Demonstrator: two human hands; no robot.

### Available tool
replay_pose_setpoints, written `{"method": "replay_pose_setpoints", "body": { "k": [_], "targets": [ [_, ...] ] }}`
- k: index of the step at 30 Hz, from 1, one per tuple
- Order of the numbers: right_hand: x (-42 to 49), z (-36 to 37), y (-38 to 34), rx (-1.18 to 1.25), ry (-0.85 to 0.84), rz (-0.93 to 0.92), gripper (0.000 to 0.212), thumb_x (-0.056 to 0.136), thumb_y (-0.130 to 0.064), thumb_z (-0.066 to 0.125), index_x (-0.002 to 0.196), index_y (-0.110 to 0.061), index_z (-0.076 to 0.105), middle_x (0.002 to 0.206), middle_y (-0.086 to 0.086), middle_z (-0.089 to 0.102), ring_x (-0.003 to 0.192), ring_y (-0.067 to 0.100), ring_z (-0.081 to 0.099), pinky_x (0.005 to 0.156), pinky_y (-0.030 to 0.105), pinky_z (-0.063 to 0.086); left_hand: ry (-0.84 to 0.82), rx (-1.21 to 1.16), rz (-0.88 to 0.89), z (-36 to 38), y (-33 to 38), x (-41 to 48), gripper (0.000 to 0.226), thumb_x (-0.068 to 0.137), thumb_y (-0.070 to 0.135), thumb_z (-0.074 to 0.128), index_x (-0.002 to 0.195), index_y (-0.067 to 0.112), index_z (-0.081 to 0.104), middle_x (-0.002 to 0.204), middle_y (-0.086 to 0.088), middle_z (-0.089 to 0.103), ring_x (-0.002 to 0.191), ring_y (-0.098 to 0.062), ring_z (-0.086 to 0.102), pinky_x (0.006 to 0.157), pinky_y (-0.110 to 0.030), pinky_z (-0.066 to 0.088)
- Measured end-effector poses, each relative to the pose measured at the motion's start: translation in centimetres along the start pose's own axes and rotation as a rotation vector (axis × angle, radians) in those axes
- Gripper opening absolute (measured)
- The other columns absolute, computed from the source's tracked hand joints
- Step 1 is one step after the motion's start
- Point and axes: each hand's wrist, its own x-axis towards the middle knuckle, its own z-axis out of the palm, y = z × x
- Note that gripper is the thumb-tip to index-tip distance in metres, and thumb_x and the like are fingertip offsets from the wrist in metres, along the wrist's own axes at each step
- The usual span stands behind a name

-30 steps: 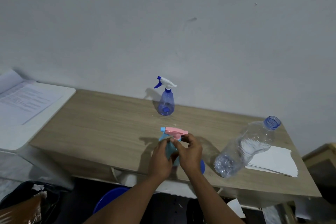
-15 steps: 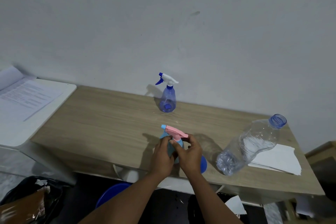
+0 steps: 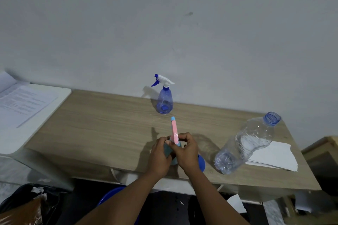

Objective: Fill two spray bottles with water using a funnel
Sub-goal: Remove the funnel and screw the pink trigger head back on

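A light blue spray bottle with a pink trigger head [image 3: 174, 130] stands near the front edge of the wooden table [image 3: 102, 126]. My left hand [image 3: 160, 155] grips its body. My right hand [image 3: 186, 153] holds the collar under the pink head, whose nozzle points away from me. A blue funnel [image 3: 201, 162] peeks out behind my right hand. A second, dark blue spray bottle with a white head [image 3: 165, 99] stands at the back by the wall. A large clear water bottle [image 3: 245, 142], uncapped, stands at the right.
White paper sheets [image 3: 274, 155] lie under the water bottle's right side. A white side table with printed papers [image 3: 23, 104] adjoins the left. A blue bucket rim [image 3: 111, 195] and a dark bag [image 3: 27, 204] are below the table's front edge.
The pink head has turned from pointing left to pointing away from me, twisted by my right hand. My left hand kept hold of the bottle's body.
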Motion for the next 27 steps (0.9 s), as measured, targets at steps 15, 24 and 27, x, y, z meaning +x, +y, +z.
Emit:
{"method": "replay_pose_setpoints", "body": {
  "k": [15,24,27],
  "targets": [
    [0.4,1.3,0.9,-0.095,0.066,0.008,0.035,0.071,-0.017,0.087,0.088,-0.019,0.058,0.089,-0.001,0.065,0.079,0.001,0.061,0.067,0.015,0.046,0.002,-0.046,-0.04,-0.4,0.6,0.2,0.051,0.077,0.01,0.074,0.103,0.048,0.053,0.107,0.008,0.066,0.1,-0.012,0.067,0.083,-0.037,0.058],
    [-0.6,0.4,0.3,-0.104,0.057,-0.029,0.027,0.079,-0.012,0.081,0.094,-0.023,0.062,0.095,-0.004,0.068,0.089,-0.001,0.064,0.074,0.008,0.047,0.02,-0.057,-0.059,-0.6,0.7,0.1,0.053,0.071,0.019,0.077,0.109,0.046,0.052,0.111,0.01,0.065,0.101,-0.007,0.064,0.085,-0.038,0.056],
    [-1.0,0.9,-0.1,-0.033,0.092,0.034,0.037,0.073,-0.01,0.086,0.096,-0.018,0.058,0.092,-0.006,0.068,0.084,-0.008,0.064,0.068,0.007,0.048,-0.006,-0.063,-0.069,-0.7,0.5,0.2,0.052,0.073,0.014,0.073,0.112,0.043,0.054,0.112,0.009,0.066,0.103,-0.01,0.066,0.086,-0.046,0.057]
  ]
}}
